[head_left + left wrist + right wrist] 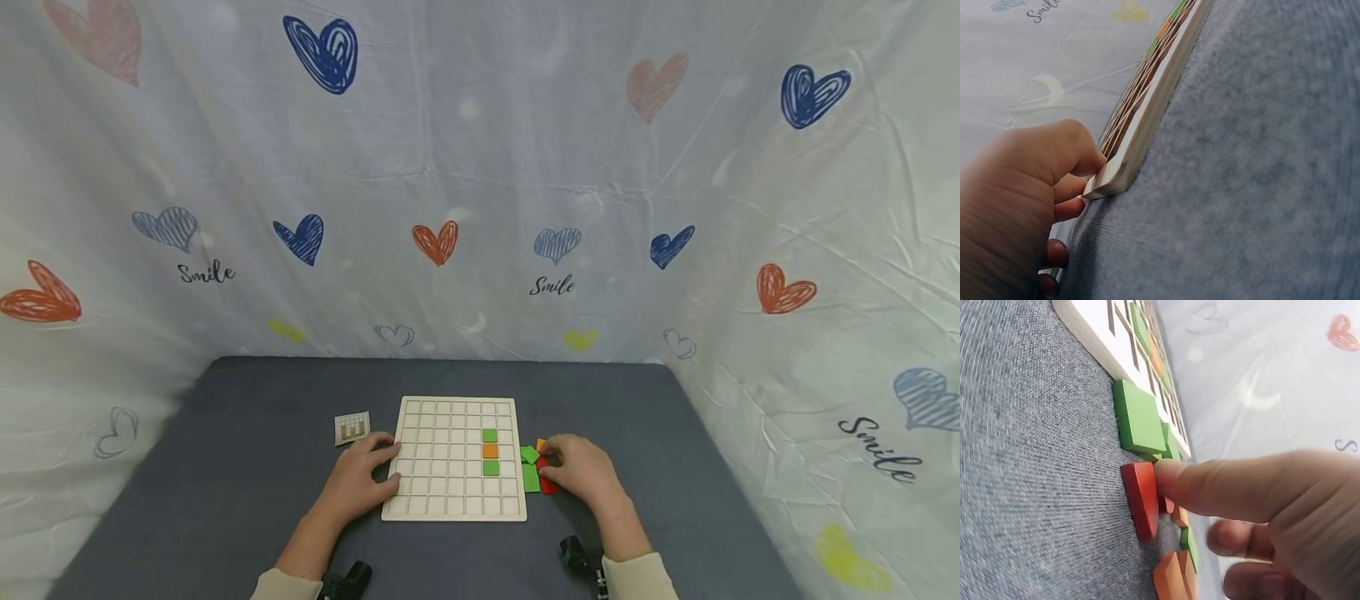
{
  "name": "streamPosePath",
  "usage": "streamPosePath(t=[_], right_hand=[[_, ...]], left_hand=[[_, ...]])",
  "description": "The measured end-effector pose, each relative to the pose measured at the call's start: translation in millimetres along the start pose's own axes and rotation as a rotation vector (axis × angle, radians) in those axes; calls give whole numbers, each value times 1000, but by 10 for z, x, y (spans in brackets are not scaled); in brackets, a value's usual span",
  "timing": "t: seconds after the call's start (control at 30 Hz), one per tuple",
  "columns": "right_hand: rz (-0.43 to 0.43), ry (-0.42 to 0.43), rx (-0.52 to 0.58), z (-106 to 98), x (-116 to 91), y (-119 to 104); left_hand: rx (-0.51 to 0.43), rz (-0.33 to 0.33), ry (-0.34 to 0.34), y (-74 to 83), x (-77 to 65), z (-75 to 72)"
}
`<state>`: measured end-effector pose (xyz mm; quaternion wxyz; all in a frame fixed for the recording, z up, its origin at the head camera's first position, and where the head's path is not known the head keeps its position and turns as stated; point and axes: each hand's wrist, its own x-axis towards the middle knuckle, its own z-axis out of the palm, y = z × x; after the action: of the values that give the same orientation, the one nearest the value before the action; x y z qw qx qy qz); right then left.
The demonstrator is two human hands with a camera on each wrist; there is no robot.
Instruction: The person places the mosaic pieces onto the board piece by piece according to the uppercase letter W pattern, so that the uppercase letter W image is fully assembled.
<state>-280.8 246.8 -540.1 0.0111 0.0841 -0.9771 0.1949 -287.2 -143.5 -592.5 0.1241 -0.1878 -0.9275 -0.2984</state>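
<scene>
A pale wooden grid board [455,515] lies flat on the table, with two green tiles and an orange tile [490,451] lined up in one column at its right side. Along the board's left rim, my left hand [356,483] rests spread, thumb and index fingertip on the rim; the left wrist view shows the thumb near the corner. My right hand [581,467] is over loose pieces right of the board. Its thumb touches beside a red piece [1143,500], near a green tile [1141,419]. Its index fingertip is hidden, and I cannot tell whether it pinches a piece.
Orange pieces [1172,578] and another green piece [1189,547] lie under and beside the right hand. A small printed card [352,427] sits at the board's upper left. A dark grey cloth [285,400] covers the table, and a heart-patterned curtain [480,150] hangs around it.
</scene>
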Motion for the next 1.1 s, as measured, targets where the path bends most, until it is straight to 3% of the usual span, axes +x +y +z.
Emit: streamPosePath(t=[0.27,0.43,0.6,0.83,1.1], right_hand=[[19,-61,71,-27,-24,45],[26,-53,50,-6,-9,25],[33,-8,-42,0,2,0],[143,-95,63,-109,-39,65],[144,-76,-12,-85,-4,93]], left_hand=[[3,0,-1,10,-14,-6],[3,7,5,7,-24,-17],[-1,7,10,9,-29,-22],[10,22,17,22,-10,-13],[-3,12,4,32,1,-41]])
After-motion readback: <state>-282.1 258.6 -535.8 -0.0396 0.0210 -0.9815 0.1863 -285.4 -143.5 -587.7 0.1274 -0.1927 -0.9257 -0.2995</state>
